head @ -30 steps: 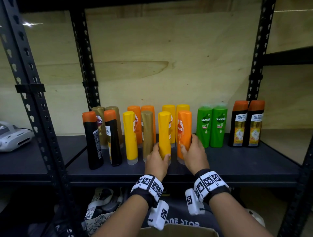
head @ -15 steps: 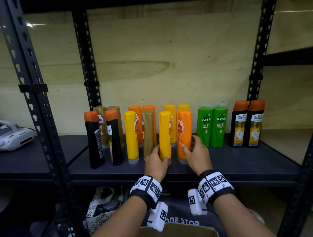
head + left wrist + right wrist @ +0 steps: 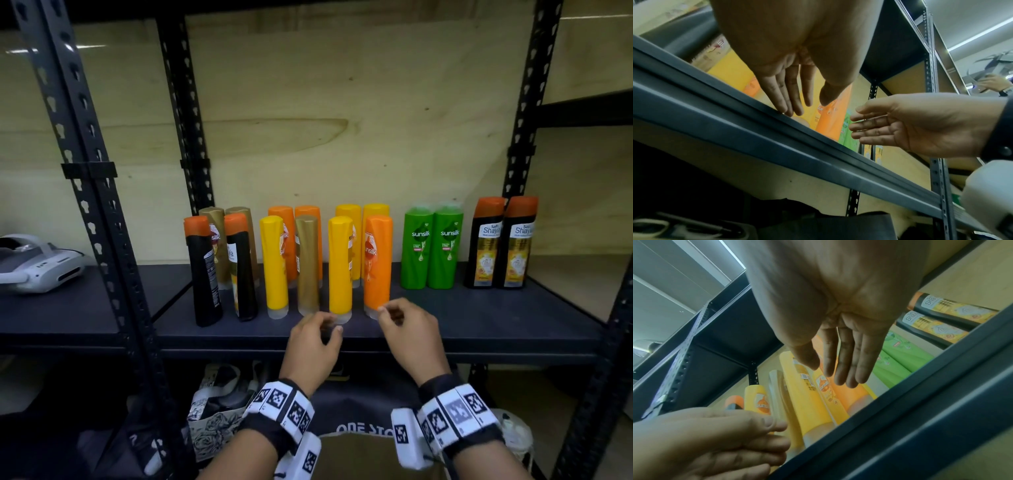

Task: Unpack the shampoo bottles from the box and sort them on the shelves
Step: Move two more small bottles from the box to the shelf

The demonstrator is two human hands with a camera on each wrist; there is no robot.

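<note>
Glossy plastic bottles [image 3: 340,263]; metal shelf [image 3: 479,318]

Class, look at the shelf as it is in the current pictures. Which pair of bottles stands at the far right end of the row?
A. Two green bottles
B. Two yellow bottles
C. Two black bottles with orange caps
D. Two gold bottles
C: the two black bottles with orange caps stand at the right end of the shelf, with the green bottles next to them on their left.

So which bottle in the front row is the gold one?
The gold bottle, standing between two yellow bottles; the only metallic gold one in front, the other golds stand behind the black ones.
</note>
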